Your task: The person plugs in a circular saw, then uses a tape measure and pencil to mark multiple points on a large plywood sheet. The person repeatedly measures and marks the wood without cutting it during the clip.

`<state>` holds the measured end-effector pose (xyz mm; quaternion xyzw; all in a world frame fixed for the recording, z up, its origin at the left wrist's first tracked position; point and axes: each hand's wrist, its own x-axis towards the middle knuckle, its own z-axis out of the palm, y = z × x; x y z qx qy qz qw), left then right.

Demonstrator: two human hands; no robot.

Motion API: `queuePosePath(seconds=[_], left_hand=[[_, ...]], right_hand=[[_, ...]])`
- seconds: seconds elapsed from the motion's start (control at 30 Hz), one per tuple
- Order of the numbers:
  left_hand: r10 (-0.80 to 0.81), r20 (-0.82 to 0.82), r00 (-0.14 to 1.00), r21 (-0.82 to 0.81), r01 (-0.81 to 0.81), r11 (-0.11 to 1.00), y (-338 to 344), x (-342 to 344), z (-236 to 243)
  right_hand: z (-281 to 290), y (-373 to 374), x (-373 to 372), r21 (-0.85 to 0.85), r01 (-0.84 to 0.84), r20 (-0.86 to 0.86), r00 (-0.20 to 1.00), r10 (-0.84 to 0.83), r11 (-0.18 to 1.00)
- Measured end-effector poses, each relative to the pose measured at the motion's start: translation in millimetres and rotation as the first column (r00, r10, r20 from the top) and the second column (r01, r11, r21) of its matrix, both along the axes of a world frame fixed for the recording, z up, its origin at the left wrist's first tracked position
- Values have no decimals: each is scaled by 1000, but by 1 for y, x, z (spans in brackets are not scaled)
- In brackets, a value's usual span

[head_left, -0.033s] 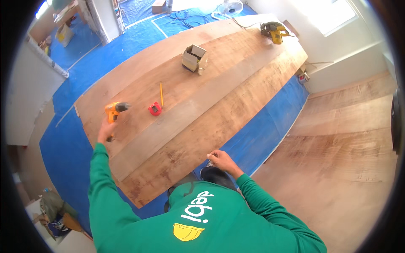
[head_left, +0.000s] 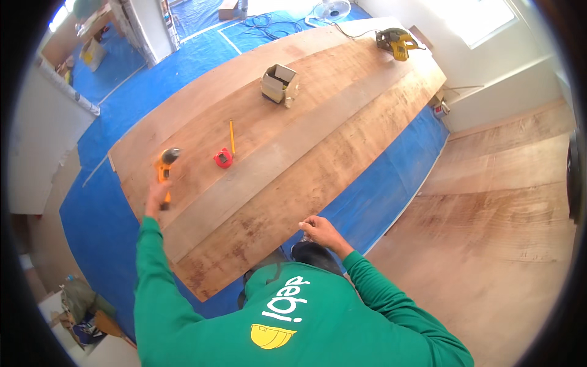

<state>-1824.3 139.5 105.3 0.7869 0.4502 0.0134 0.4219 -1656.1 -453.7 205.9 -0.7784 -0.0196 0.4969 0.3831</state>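
Observation:
My left hand (head_left: 158, 194) is wrapped round the handle of an orange and black cordless drill (head_left: 165, 165). It holds the drill over the left end of a long plywood sheet (head_left: 318, 177), with the black chuck uppermost. My right hand (head_left: 323, 231) is closed in a pinch by the sheet's near edge, above my dark trouser leg. Whatever its fingertips hold is too small to name. To the right of the drill, a red tape measure (head_left: 223, 158) lies on the wood beside a yellow pencil (head_left: 232, 136).
An open cardboard box (head_left: 279, 84) stands on the plywood farther back. A yellow circular saw (head_left: 397, 44) rests at the far right end, its cord trailing off. Blue sheeting (head_left: 92, 208) covers the floor. More wood panels (head_left: 483, 232) lie at right; a fan (head_left: 332, 11) stands beyond.
My left hand has shifted slightly right and toward me. The drill has turned from pointing right to pointing more away from me. My right hand stays nearly in place.

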Motion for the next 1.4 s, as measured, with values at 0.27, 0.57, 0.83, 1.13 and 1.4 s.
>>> queuePosePath(seconds=[0.27,0.57,0.83,1.13,1.4], left_hand=[[605,315,731,-910,414,-26,-340,34,133],[-688,379,619,-741,648,176,-534,156,213],[-858,-101,503,17,863,504,-526,289,140],[-686,-137,715,255,694,673,-455,482,52],[-680,-204,704,270,708,652,-511,736,32]], right_hand=[[67,28,18,591,-13,-101,991,90,807],[102,-133,43,673,614,-637,765,-100,413],[60,-336,68,558,824,-679,520,-517,96],[-118,-514,27,134,988,-542,12,-840,-73],[-117,-558,-22,-216,969,-169,-161,-972,-123]])
